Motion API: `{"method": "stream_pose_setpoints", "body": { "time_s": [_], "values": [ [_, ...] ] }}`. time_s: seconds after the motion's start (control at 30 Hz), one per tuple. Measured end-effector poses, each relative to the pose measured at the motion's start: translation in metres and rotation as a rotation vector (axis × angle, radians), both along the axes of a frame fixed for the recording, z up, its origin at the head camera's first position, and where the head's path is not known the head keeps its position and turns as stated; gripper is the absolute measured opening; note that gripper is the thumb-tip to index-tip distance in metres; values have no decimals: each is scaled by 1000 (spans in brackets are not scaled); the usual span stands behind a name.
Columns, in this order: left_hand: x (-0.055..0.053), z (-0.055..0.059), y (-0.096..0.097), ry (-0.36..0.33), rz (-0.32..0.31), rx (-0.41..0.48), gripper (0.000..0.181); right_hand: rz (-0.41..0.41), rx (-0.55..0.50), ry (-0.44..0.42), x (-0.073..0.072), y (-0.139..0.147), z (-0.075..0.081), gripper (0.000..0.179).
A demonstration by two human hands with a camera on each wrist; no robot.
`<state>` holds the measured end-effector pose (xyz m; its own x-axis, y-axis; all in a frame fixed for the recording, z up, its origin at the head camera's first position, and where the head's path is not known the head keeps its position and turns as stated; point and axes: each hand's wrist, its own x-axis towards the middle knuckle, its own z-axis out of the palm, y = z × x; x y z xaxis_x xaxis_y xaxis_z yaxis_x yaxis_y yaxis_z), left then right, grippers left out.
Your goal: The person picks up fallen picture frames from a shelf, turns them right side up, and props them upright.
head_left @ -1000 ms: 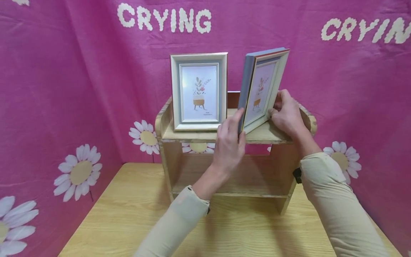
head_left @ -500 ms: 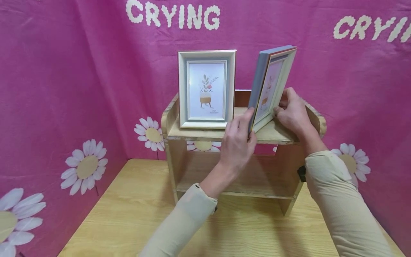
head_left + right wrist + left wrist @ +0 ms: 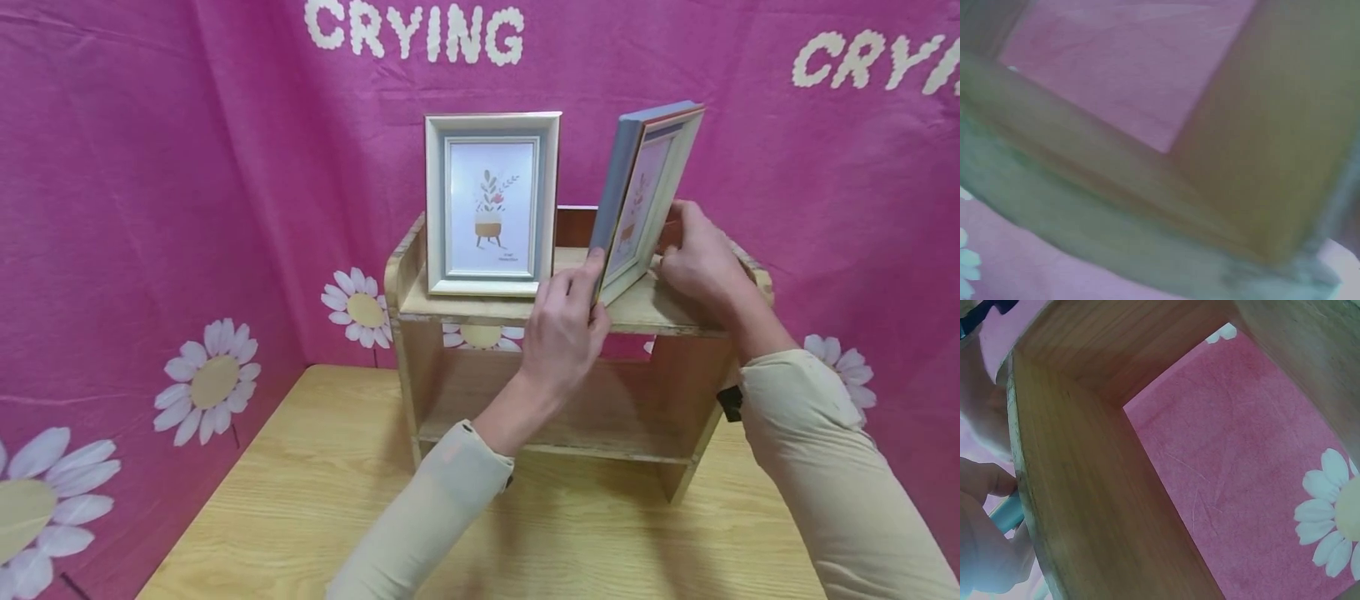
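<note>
Two cream picture frames with blue-grey inner borders and potted-plant prints are on top of a small wooden shelf (image 3: 487,310). The left picture frame (image 3: 493,287) stands upright, facing forward. The right picture frame (image 3: 613,196) is turned sideways, its blue-grey side edge toward the left. My left hand (image 3: 562,329) pinches its lower near edge; in the left wrist view that hand (image 3: 988,519) grips the blue-grey edge (image 3: 1009,514). My right hand (image 3: 705,258) is at its lower far edge, fingers bent and fingertips partly hidden behind it; I cannot tell whether they hold it.
The shelf stands on a light wooden table (image 3: 300,483), with an open lower compartment (image 3: 555,408). Its raised right side panel (image 3: 757,275) is close beside my right hand. A pink curtain (image 3: 262,125) with daisies and lettering hangs behind and at the left.
The head view has shifted, so everything sits a little farther right in it. My right hand has moved slightly rightward from the turned picture frame's edge. My left hand keeps its grip.
</note>
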<state>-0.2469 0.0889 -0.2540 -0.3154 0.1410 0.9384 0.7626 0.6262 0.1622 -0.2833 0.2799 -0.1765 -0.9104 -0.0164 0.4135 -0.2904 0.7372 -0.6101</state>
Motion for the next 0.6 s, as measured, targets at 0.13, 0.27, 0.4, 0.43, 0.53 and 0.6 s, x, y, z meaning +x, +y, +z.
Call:
{"method": "stream_pose_setpoints", "body": {
  "time_s": [0.13, 0.27, 0.4, 0.43, 0.53, 0.6],
  "values": [
    [0, 0, 0, 7, 2, 0, 55, -87, -141, 148, 20, -8, 22, 64],
    [0, 1, -1, 4, -2, -7, 54, -54, -295, 437, 37, -22, 46, 49],
    [1, 2, -2, -10, -6, -16, 55, 61, -197, 548, 47, -35, 62, 53],
    [0, 2, -2, -15, -8, -18, 55, 83, -137, 544, 47, -38, 64, 56],
    [0, 2, -2, -26, -8, -18, 55, 107, 42, 550, 44, -44, 63, 68],
    [0, 1, -3, -27, -7, -21, 56, 88, 115, 571, 41, -46, 60, 72]
  ]
}}
